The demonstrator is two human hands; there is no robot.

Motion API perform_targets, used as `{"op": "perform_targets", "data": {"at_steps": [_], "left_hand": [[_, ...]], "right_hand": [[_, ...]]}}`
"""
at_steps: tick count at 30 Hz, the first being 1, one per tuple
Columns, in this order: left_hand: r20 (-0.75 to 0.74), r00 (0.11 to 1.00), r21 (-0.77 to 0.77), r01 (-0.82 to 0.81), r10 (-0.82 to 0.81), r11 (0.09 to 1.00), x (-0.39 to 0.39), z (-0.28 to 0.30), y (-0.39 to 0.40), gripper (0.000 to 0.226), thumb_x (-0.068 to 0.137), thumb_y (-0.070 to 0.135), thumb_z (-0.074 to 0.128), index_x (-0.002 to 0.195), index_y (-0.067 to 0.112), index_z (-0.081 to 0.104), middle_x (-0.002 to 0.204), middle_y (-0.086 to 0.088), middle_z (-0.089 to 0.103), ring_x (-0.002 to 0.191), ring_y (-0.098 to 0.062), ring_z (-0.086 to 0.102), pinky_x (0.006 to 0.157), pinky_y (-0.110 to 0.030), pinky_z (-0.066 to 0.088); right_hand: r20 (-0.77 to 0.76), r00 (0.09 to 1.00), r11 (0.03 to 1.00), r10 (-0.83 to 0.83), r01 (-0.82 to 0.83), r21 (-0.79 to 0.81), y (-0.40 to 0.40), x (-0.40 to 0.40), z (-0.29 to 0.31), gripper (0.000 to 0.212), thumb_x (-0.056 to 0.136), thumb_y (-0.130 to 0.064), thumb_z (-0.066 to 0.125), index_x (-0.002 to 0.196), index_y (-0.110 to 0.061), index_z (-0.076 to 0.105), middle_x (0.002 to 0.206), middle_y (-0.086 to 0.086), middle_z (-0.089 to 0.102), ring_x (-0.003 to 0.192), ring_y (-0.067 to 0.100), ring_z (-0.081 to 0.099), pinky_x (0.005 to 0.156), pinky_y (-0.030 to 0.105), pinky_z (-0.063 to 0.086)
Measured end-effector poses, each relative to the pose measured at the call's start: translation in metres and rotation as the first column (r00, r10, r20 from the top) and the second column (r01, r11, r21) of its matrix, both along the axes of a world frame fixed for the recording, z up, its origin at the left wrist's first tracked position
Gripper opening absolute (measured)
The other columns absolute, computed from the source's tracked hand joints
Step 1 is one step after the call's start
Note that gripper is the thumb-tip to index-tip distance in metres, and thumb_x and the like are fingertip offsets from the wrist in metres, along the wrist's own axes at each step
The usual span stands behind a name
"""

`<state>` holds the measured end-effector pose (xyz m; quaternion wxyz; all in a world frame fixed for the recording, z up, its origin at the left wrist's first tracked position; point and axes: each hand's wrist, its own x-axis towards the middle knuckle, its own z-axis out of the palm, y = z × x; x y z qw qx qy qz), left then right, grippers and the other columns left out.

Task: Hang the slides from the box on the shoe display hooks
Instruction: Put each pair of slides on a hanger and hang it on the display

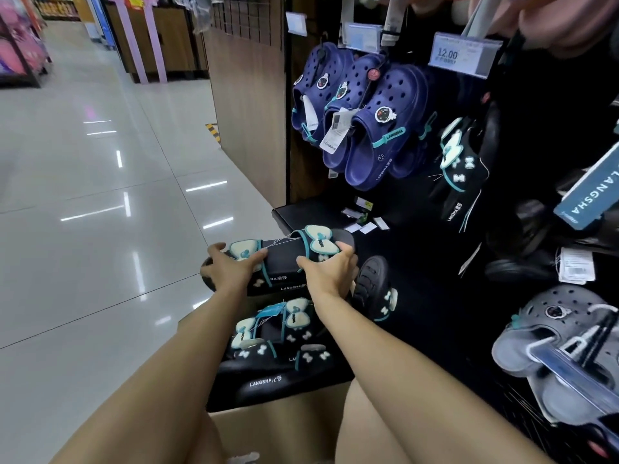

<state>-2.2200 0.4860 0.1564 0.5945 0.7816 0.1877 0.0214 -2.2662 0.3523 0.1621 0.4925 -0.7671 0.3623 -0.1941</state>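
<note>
A pair of black slides (284,259) with cream and teal bows is held above the cardboard box (278,426). My left hand (231,266) grips the left slide over its strap. My right hand (330,271) grips the right slide by its bow strap. More black slides (268,349) of the same kind lie in the box below my wrists. Another black slide (373,286) stands on edge to the right of my right hand. On the display, one matching black slide (460,172) hangs to the right of the blue clogs.
Blue clogs (365,118) hang on the dark display wall, under a price tag reading 12.00 (460,56). Grey clogs (562,346) hang at the lower right. A black base shelf (301,212) with loose paper tags sits below. Glossy tiled aisle floor (100,195) stretches left.
</note>
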Motion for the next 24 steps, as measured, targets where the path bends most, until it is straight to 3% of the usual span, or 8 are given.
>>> {"op": "perform_targets", "data": {"at_steps": [3,6,11,17,20,24], "left_hand": [[-0.051,0.997,0.084,0.057,-0.053,0.995,0.001,-0.005,-0.006,0.088,0.067,0.04,0.087,0.137,0.023,0.036,0.139,-0.018,0.031,0.126,-0.036,0.04,0.097,-0.042,0.043],[0.014,0.998,0.162,0.055,-0.058,0.985,0.003,-0.005,-0.005,0.082,0.069,0.037,0.086,0.133,0.023,0.038,0.136,-0.018,0.034,0.122,-0.037,0.044,0.099,-0.043,0.043],[0.206,0.958,0.287,0.136,-0.2,0.948,0.003,0.005,-0.003,0.073,0.074,0.032,0.083,0.133,0.021,0.041,0.128,-0.017,0.039,0.103,-0.022,0.045,0.091,-0.03,0.042],[0.235,0.918,0.367,0.221,-0.32,0.904,-0.001,0.008,-0.001,0.065,0.076,0.028,0.08,0.13,0.015,0.045,0.117,-0.008,0.038,0.1,-0.017,0.044,0.077,-0.018,0.039],[0.224,0.9,0.399,0.265,-0.374,0.878,0.002,0.007,0.001,0.059,0.077,0.027,0.08,0.125,0.015,0.046,0.114,-0.006,0.037,0.102,-0.017,0.045,0.058,-0.009,0.038],[0.207,0.891,0.439,0.284,-0.404,0.853,0.003,0.006,0.002,0.061,0.076,0.028,0.081,0.125,0.014,0.048,0.115,-0.009,0.04,0.101,-0.018,0.044,0.075,-0.023,0.039]], "right_hand": [[0.004,0.998,0.991,0.057,-0.056,-0.12,-0.003,0.0,0.003,0.074,0.068,-0.035,0.085,0.127,-0.02,0.044,0.133,0.001,0.048,0.124,0.023,0.041,0.079,0.031,0.034],[-0.011,0.997,0.99,0.081,-0.082,-0.119,-0.006,0.0,0.001,0.073,0.068,-0.042,0.084,0.125,-0.021,0.044,0.131,0.0,0.049,0.123,0.022,0.041,0.078,0.031,0.036],[0.019,0.998,0.998,0.066,-0.066,-0.011,-0.021,0.001,-0.003,0.076,0.065,-0.048,0.086,0.125,-0.019,0.047,0.128,0.002,0.052,0.121,0.025,0.047,0.09,0.04,0.048],[0.036,0.991,0.991,0.13,-0.13,-0.01,-0.044,-0.002,-0.006,0.073,0.065,-0.044,0.085,0.124,-0.02,0.05,0.126,0.001,0.053,0.119,0.023,0.05,0.098,0.046,0.047],[0.036,0.987,0.988,0.154,-0.154,-0.012,-0.052,-0.005,-0.007,0.07,0.067,-0.041,0.085,0.124,-0.02,0.05,0.125,0.002,0.054,0.117,0.022,0.051,0.098,0.041,0.047],[0.044,0.985,0.985,0.17,-0.169,-0.027,-0.056,-0.006,-0.006,0.071,0.069,-0.038,0.085,0.127,-0.018,0.049,0.129,0.002,0.052,0.12,0.021,0.049,0.091,0.031,0.042]]}}
